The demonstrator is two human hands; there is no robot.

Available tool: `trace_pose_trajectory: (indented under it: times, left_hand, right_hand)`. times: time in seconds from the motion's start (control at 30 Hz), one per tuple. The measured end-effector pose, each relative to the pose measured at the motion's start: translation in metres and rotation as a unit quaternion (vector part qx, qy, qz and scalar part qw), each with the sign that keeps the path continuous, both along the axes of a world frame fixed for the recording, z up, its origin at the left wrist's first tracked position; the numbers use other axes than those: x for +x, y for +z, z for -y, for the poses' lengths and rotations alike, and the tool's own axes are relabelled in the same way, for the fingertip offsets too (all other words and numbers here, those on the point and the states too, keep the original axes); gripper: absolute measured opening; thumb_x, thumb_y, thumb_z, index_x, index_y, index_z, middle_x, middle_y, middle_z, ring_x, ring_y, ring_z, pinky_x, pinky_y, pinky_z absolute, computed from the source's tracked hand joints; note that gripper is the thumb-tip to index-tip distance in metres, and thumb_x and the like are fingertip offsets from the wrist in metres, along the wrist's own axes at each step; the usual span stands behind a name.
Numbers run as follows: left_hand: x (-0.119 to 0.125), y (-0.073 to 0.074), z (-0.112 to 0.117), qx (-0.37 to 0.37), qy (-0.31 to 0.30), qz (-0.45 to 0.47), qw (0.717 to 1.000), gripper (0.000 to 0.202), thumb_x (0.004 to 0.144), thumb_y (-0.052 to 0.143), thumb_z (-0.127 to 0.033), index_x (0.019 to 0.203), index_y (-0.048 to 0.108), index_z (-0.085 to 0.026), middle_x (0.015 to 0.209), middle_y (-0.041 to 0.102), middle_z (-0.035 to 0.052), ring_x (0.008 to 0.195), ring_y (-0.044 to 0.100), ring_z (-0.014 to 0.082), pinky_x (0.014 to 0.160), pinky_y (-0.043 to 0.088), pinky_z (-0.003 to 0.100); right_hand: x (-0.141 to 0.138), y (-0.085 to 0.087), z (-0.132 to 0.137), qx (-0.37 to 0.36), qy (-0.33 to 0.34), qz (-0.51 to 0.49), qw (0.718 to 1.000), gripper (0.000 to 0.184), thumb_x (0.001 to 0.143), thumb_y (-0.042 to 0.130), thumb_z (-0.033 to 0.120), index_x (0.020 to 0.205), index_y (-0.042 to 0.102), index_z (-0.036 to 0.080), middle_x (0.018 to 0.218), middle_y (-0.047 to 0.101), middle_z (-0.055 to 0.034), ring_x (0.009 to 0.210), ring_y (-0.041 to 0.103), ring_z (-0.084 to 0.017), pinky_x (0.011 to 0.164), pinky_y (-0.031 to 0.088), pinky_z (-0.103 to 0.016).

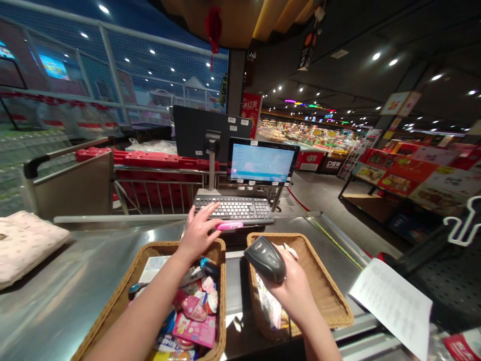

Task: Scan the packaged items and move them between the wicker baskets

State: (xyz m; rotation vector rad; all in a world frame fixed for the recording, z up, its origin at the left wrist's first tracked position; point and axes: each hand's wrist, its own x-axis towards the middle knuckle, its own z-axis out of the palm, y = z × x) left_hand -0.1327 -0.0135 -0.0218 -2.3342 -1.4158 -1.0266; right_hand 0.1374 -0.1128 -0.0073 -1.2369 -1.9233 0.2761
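My left hand [201, 231] reaches over the left basket to the keyboard [240, 208], its index finger stretched onto the keys' left part. Between thumb and lower fingers it pinches a slim pink item [230, 226], perhaps a packaged pen; its exact kind is unclear. My right hand [293, 281] is wrapped round a black barcode scanner [266, 258], held above the right wicker basket [330, 281]. Small packaged goods lie in that basket, partly hidden by my arm. The left wicker basket [222, 301] holds several colourful packets, including a pink one [195, 328].
A lit monitor [263, 161] stands behind the keyboard, beside a second screen [206, 133] seen from its back. A printed paper sheet [393, 301] lies at right. On the metal counter [93, 265], a pale patterned bag [28, 245] sits far left. A metal cart [161, 185] stands beyond.
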Motion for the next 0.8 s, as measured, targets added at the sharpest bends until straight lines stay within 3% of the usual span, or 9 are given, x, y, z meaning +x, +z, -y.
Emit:
trace_pose_trajectory:
  times: [0.53, 0.8]
  left_hand:
    - [-0.044, -0.017, 0.015, -0.036, 0.028, 0.005, 0.999, 0.017, 0.086, 0.056, -0.031, 0.094, 0.071, -0.028, 0.145, 0.048, 0.0069, 0.134, 0.042, 0.0284, 0.114, 0.013, 0.062]
    - [-0.067, -0.042, 0.019, -0.077, 0.042, -0.018, 0.996, 0.017, 0.086, 0.056, -0.03, 0.096, 0.07, -0.028, 0.146, 0.046, 0.0079, 0.136, 0.039, 0.0293, 0.112, 0.014, 0.065]
  right_hand:
    - [-0.028, -0.005, -0.008, -0.013, 0.048, 0.006, 0.999, 0.04, 0.075, 0.063, 0.021, 0.115, 0.059, 0.021, 0.115, 0.067, -0.0085, 0.113, 0.06, -0.028, 0.099, 0.047, -0.045]
    - [-0.04, -0.013, -0.013, -0.033, 0.071, -0.005, 0.997, 0.042, 0.076, 0.064, 0.021, 0.118, 0.059, 0.023, 0.118, 0.065, -0.0074, 0.114, 0.059, -0.027, 0.102, 0.045, -0.043]
